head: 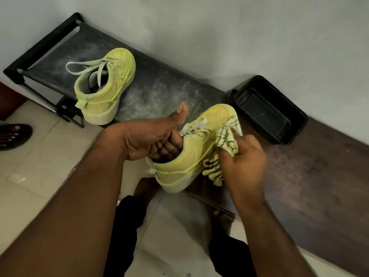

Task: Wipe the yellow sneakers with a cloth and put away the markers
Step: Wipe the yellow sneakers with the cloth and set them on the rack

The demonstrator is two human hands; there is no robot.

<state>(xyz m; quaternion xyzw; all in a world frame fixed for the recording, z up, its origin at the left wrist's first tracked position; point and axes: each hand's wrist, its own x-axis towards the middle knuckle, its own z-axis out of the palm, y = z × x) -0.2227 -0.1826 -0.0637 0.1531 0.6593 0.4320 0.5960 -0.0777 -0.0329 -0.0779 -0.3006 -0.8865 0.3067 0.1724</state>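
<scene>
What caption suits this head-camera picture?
Left hand inside a yellow sneaker, right hand wiping it with a striped cloth.

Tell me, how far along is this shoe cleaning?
Nothing looks finished. In hand: the left hand has its fingers inside one yellow sneaker while the right hand rubs its side with a striped cloth. Left: the other sneaker, sitting on the dusty black rack. No markers are in view.

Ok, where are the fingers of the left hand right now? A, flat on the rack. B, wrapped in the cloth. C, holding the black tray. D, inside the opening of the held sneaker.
D: the left hand has its fingers tucked into the collar of the held sneaker.
</scene>
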